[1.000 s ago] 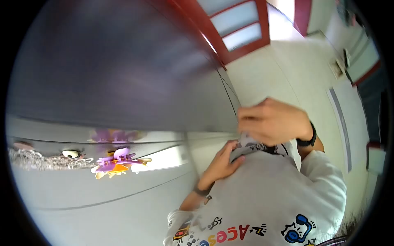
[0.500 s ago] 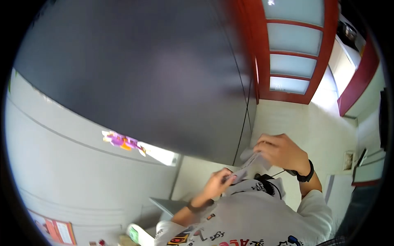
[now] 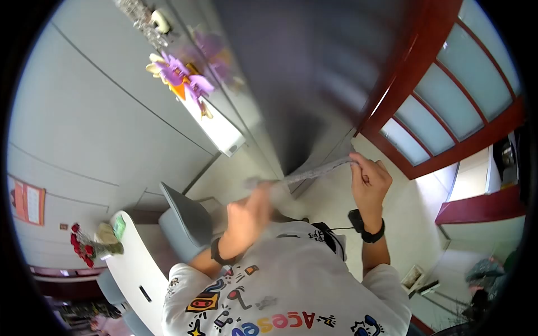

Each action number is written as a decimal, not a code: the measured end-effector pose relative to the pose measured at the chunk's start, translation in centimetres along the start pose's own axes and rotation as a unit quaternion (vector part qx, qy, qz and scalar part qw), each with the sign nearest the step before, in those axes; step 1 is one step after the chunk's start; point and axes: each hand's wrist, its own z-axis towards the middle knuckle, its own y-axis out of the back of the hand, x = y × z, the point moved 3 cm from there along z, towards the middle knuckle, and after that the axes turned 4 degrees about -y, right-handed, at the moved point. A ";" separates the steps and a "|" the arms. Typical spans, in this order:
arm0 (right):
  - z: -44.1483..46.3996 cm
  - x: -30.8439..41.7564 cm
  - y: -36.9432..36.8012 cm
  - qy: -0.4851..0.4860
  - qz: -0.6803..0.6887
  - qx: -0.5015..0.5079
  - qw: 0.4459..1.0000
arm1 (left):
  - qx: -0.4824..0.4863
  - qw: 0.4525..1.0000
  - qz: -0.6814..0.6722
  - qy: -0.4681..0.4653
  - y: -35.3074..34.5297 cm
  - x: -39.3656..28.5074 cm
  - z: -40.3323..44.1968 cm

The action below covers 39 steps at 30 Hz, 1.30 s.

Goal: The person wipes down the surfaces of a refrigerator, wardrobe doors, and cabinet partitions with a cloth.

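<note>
And there it was: L hand (image 3: pixel 250 217) and R hand (image 3: pixel 371 182) both on the grey cloth (image 3: pixel 319 170), which hung in mid-air btwn them, out in front of the shirt (image 3: pixel 291 263). R hand had a clear pinch, thumb & index closed on the R end, other fingers curled in. L hand was blurred, but its fingers looked closed near the other end, w/ a bit of cloth poking out past them; exact grip couldn't be told. Progress, judging by that: pick-up done, both ends held, cloth drawn into a long narrow strip, nearly straight. Undone at that pt: no laying down, no letting go, no opening out flat. The dark panel (image 3: pixel 314 50) stood behind; contact w/ cloth, couldn't tell. Flowers (image 3: pixel 178 75) showed upper L, red door (image 3: pixel 451 98) upper R, chair (image 3: pixel 190 217) and table (image 3: pixel 131 260) lower L, none touched by either hand.
</note>
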 end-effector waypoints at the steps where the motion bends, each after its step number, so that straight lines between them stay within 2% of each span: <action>1: 0.0 0.3 -0.5 -0.068 0.045 -0.023 0.996 | -0.052 0.997 -0.050 0.010 0.1 0.0 0.3; 2: 0.2 0.8 -1.0 -0.095 0.112 -0.038 0.988 | -0.079 0.995 -0.056 0.003 0.5 -0.9 1.0; 5: 2.1 2.3 -3.3 0.046 0.209 -0.150 0.965 | -0.267 0.954 0.013 -0.139 1.4 -2.4 3.4; 6: 2.3 2.1 -4.2 0.090 0.203 -0.139 0.965 | -0.245 0.961 -0.004 -0.130 0.7 -1.5 2.7; 8: 2.9 4.0 -5.9 0.120 0.168 -0.155 0.966 | -0.276 0.951 0.043 -0.133 -0.7 -1.4 3.9; 9: 2.9 4.7 -6.6 0.147 0.121 -0.144 0.971 | -0.285 0.947 0.063 -0.136 -1.5 -1.2 4.6; 11: 2.7 5.1 -8.5 0.180 0.113 -0.099 0.972 | -0.302 0.937 0.089 -0.152 -3.5 -0.7 5.5; 12: 2.7 5.1 -9.1 0.211 0.096 -0.126 0.965 | -0.289 0.939 0.112 -0.151 -4.7 -0.2 5.3; 13: 2.3 4.6 -9.6 0.208 0.092 -0.111 0.967 | -0.279 0.939 0.133 -0.152 -5.8 0.4 4.9; 14: 2.1 4.3 -9.9 0.215 0.109 -0.123 0.963 | -0.215 0.955 0.148 -0.142 -6.4 1.5 4.1; 15: 1.5 3.5 -10.5 0.196 0.125 -0.086 0.969 | -0.215 0.947 0.160 -0.177 -6.9 2.3 4.0; 16: 1.2 3.4 -10.6 0.212 0.106 -0.111 0.965 | -0.209 0.956 0.123 -0.163 -7.2 2.8 3.6; 18: 0.1 2.6 -11.1 0.199 0.107 -0.069 0.972 | -0.184 0.966 0.104 -0.151 -7.6 3.3 3.0; 21: -0.6 2.6 -11.4 0.171 0.104 -0.081 0.976 | -0.162 0.975 0.095 -0.122 -8.4 3.4 2.3; 24: -1.6 2.2 -12.1 0.149 0.081 -0.097 0.981 | -0.140 0.973 0.102 -0.152 -9.4 4.9 1.6; 29: -1.7 2.7 -12.2 0.165 0.017 -0.169 0.972 | -0.142 0.969 0.080 -0.187 -9.4 4.4 2.3; 30: -1.9 2.7 -12.6 0.170 -0.001 -0.175 0.970 | -0.120 0.970 0.115 -0.178 -9.4 4.5 2.3; 32: -1.7 2.5 -12.0 0.167 -0.020 -0.200 0.965 | -0.157 0.971 0.065 -0.169 -10.5 5.0 2.4; 33: -1.9 2.6 -11.6 0.161 0.000 -0.154 0.975 | -0.171 0.972 0.038 -0.160 -11.1 5.3 2.4; 35: -1.8 3.0 -11.3 0.168 -0.009 -0.162 0.972 | -0.197 0.964 -0.024 -0.177 -10.4 3.6 3.3; 39: -2.9 2.3 -11.1 0.170 0.006 -0.175 0.970 | -0.141 0.977 -0.028 -0.161 -14.4 5.7 0.0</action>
